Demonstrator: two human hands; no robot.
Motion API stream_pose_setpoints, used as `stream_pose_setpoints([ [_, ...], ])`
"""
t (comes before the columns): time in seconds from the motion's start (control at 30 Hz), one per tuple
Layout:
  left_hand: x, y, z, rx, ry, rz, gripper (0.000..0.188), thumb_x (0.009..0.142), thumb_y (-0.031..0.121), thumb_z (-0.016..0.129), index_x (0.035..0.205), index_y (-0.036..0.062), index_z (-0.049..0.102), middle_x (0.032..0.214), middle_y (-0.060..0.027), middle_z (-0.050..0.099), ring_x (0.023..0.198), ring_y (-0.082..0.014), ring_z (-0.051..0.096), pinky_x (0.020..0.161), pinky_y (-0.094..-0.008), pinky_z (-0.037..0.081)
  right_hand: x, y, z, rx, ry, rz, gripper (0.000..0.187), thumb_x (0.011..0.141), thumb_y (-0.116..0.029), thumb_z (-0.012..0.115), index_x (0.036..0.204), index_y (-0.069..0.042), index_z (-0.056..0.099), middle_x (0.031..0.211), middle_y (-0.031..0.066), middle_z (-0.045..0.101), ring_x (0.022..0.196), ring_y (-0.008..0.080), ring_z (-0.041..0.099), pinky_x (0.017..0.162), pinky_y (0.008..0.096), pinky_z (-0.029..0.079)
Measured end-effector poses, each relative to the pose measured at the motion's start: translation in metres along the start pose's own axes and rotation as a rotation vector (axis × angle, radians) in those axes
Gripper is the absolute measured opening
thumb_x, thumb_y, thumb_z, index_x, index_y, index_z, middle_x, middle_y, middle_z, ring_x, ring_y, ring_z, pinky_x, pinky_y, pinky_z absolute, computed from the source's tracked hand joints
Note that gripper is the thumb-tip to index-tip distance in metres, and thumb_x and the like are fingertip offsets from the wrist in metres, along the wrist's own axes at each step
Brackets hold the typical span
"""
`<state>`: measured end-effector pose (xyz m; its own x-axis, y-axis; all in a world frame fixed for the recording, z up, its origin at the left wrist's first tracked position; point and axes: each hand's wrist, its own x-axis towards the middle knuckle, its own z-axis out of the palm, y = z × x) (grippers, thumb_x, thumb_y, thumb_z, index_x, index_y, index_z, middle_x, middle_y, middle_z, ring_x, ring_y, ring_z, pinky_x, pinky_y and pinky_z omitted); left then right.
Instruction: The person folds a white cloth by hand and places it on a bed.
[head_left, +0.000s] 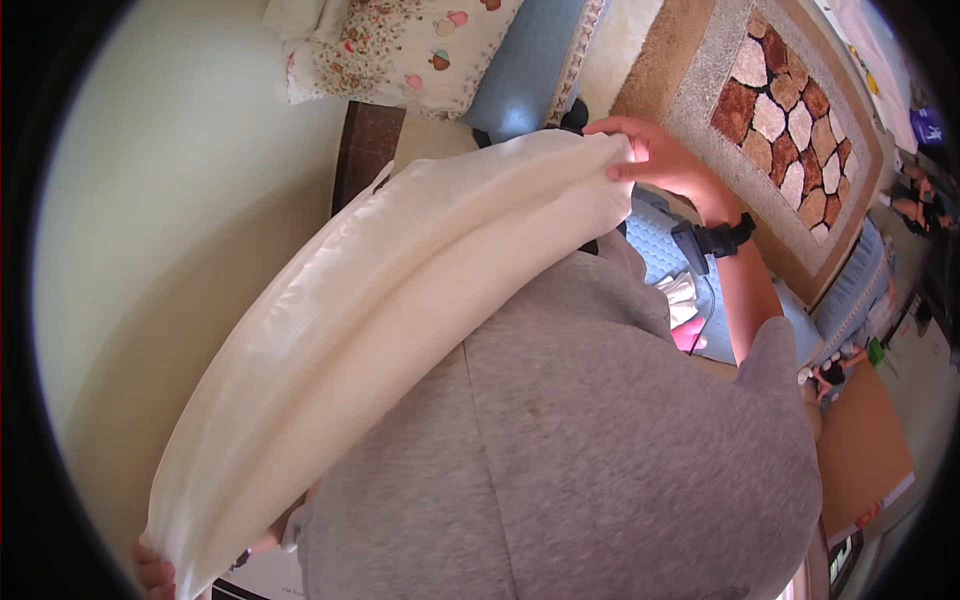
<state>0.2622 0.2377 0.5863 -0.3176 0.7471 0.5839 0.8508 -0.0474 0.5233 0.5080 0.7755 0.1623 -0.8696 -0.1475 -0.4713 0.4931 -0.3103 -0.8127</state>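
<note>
A long piece of cream satiny cloth is stretched diagonally in front of my grey top, with a lengthwise fold along its middle. At its upper right end, my right hand pinches the edge between thumb and fingers. My left hand grips the opposite end at the lower left, its fingers partly cut off by the dark rim. A black strapped device sits on my right wrist. Whether the cloth is a cover or a garment I cannot make out.
A pale wall rises on the left. Beyond the cloth are a floral pillow and a blue cushion. A patterned rug covers floor at upper right. Blue quilted fabric and an orange-brown board lie right. Two people appear small at the far right.
</note>
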Motion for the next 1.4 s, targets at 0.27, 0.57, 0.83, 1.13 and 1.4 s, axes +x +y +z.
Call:
stream_pose_setpoints([
  [0.27, -0.009, -0.004, 0.043, 0.103, 0.539, -0.274, 0.022, 0.083, 0.028, 0.053, 0.063, 0.0221, 0.046, 0.062, 0.0008, 0.04, 0.062, -0.0112, 0.037, 0.066, -0.0324, 0.027, 0.002, -0.018, 0.0, -0.267, 0.06, 0.127, 0.021, 0.09, -0.008, 0.058, 0.111, -0.009, 0.06, 0.101, -0.0017, 0.056, 0.092, 0.0086, 0.049, 0.08, 0.024, 0.041],
  [0.57, -0.048, -0.06, 0.043, 0.797, 0.348, -0.567, 0.023, 0.095, 0.014, 0.06, 0.104, -0.0064, 0.066, 0.104, -0.015, 0.068, 0.092, -0.0208, 0.063, 0.087, -0.0314, 0.049, -0.031, -0.044, -0.048, -0.212, 0.904, -0.349, 0.021, 0.096, -0.023, 0.058, 0.082, -0.009, 0.062, 0.076, -0.006, 0.058, 0.069, 0.0027, 0.05, 0.063, 0.0219, 0.041],
  [0.83, -0.076, -0.123, 0.079, 0.715, 0.33, -0.732, 0.012, 0.094, 0.004, 0.057, 0.099, -0.0045, 0.064, 0.099, -0.0101, 0.066, 0.09, -0.0166, 0.059, 0.082, -0.0292, 0.048, -0.093, -0.13, -0.058, -0.091, 1.042, -0.756, 0.024, 0.1, -0.022, 0.05, 0.104, -0.002, 0.063, 0.096, 0.0012, 0.063, 0.085, 0.0089, 0.055, 0.079, 0.0243, 0.044],
  [1.13, -0.058, -0.159, 0.141, 0.802, -0.058, -0.7, 0.021, 0.083, -0.008, 0.058, 0.101, 0.0009, 0.063, 0.086, -0.0115, 0.057, 0.078, -0.0241, 0.055, 0.069, -0.0299, 0.044, -0.13, -0.14, -0.065, 0.086, 1.134, -0.79, 0.016, 0.097, -0.019, 0.055, 0.088, -0.005, 0.057, 0.084, 0.0031, 0.059, 0.077, 0.0117, 0.055, 0.072, 0.0272, 0.045],
  [1.4, -0.084, -0.192, 0.168, 0.968, 0.484, -1.008, 0.016, 0.086, 0.008, 0.067, 0.101, 0.0021, 0.072, 0.063, -0.0055, 0.058, 0.058, -0.0083, 0.051, 0.052, -0.0298, 0.041, -0.141, -0.187, 0.004, -0.692, 0.729, -0.508, 0.031, 0.068, 0.017, 0.063, 0.091, -0.003, 0.061, 0.087, 0.0014, 0.057, 0.079, 0.0097, 0.051, 0.071, 0.023, 0.039],
])
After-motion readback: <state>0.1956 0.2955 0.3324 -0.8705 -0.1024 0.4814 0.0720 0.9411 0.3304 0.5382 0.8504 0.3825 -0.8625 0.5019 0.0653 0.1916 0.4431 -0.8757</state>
